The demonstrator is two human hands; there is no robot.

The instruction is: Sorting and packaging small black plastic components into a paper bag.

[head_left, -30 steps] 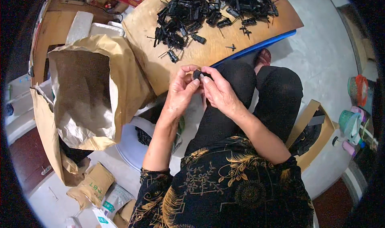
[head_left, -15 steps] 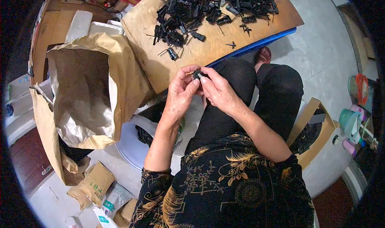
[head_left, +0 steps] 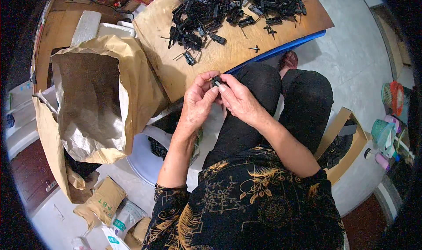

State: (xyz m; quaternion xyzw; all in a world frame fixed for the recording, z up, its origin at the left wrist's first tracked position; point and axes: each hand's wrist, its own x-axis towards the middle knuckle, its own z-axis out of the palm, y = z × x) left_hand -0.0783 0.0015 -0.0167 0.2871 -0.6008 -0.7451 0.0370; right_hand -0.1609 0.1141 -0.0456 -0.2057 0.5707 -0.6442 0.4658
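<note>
My left hand and my right hand meet above my lap, fingertips pinched together on one small black plastic part. Most of that part is hidden by my fingers. Just beyond my hands lies a round wooden board carrying a large heap of similar black plastic parts, with a few loose ones nearer its front edge. My legs in black trousers stretch under the board.
A big open brown paper sack stands at my left beside a white bucket. Small packets lie on the floor lower left. A cardboard box and plastic containers sit at my right.
My hands stay together on the small black part with only slight finger movement; the view has shifted a little.
</note>
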